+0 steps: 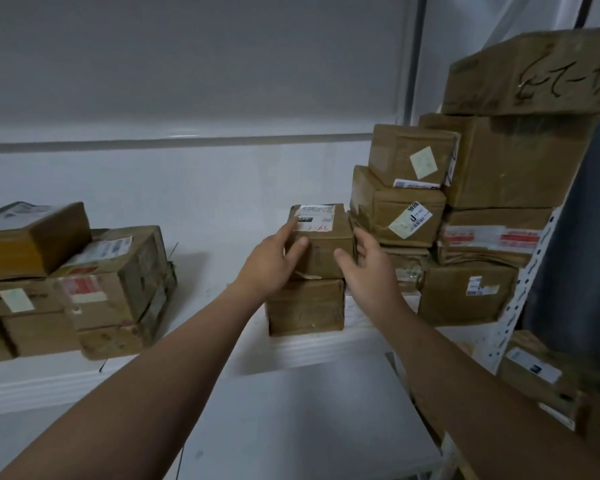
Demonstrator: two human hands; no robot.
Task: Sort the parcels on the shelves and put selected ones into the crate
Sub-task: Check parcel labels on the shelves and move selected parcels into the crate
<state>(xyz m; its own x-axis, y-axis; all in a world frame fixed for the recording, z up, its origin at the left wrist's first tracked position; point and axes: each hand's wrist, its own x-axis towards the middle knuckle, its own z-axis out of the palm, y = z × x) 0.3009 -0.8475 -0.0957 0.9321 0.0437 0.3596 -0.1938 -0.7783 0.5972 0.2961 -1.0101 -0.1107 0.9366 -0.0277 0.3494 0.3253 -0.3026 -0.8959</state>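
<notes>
A small brown parcel (326, 237) with a white label on top sits on another brown parcel (305, 306) in the middle of the white shelf (222, 271). My left hand (274, 261) touches its left front with straight fingers, the index finger reaching the label. My right hand (368, 265) is at its right side, fingers relaxed and spread; contact cannot be told. No crate is in view.
A stack of brown parcels (84, 282) fills the shelf's left end. A taller stack (465, 209) stands on the right against the perforated upright (520, 299). More parcels (541, 375) lie on the lower shelf at right. A white wall is behind.
</notes>
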